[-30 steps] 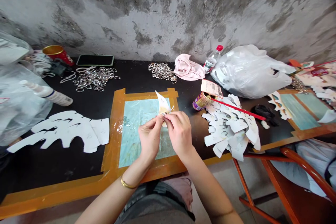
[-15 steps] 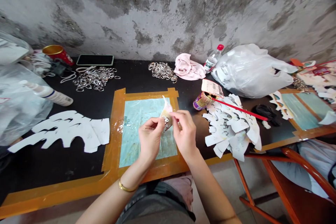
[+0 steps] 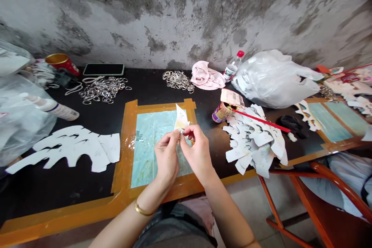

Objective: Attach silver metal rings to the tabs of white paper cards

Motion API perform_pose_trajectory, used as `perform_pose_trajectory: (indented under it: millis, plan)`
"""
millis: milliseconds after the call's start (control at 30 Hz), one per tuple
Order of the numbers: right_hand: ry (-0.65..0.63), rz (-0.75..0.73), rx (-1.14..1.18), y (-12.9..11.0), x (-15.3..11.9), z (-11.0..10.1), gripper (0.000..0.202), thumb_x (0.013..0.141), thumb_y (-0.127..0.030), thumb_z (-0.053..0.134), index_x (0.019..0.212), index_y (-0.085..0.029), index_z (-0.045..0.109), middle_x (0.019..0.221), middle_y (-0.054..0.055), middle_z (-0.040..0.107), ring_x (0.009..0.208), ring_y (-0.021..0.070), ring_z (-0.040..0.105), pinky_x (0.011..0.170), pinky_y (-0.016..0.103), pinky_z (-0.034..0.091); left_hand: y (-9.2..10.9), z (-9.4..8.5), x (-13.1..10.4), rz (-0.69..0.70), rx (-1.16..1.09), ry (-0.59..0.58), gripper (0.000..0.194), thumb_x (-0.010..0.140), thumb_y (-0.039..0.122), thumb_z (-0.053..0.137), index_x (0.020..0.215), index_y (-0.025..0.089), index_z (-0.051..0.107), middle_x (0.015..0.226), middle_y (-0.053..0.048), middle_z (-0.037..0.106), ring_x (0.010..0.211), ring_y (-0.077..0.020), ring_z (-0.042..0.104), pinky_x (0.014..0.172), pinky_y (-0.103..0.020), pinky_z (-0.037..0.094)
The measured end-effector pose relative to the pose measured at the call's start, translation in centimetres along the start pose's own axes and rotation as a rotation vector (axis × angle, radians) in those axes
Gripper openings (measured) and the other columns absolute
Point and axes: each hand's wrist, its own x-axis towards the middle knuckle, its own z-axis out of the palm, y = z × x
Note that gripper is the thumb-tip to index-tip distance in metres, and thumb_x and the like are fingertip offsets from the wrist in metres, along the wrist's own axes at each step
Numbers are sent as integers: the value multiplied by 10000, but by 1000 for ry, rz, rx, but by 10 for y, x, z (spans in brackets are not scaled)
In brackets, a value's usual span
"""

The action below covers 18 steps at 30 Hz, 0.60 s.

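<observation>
Pinched near its lower end by the left grip (image 3: 167, 158) and right grip (image 3: 200, 155), a pointed white piece (image 3: 180, 117) is being held above the blue sheet (image 3: 147, 151), metal rings (image 3: 178, 80) lying beyond it.

We count two bottles (image 3: 63, 109), two cups (image 3: 221, 112), three heaps of metal rings (image 3: 104, 89), one phone (image 3: 103, 69), one pink cloth (image 3: 207, 76), one red stick (image 3: 261, 119), one bracelet (image 3: 143, 209), one chair (image 3: 334, 209) and one held white piece (image 3: 181, 118)
</observation>
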Motion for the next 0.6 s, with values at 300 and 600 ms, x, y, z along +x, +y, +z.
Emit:
perform_pose_trajectory:
  millis: [300,600]
  plan:
    - [90,-202,-120,-4,-3,0,66,883,-135,566,929,-172,595,901,69,641,853,174,593,768,306,486,-4,-8,-4,229,289,34,109,794,310,721,820,221,778,825,-9,744,807,-155,647,923,-309,468]
    - [-193,380,481,2,11,-17,162,808,-322,662,831,-163,647,781,27,649,674,126,580,605,233,466,6,-11,1,338,469,-40,138,826,311,679,757,206,735,763,7,736,757,-157,674,1109,-417,342]
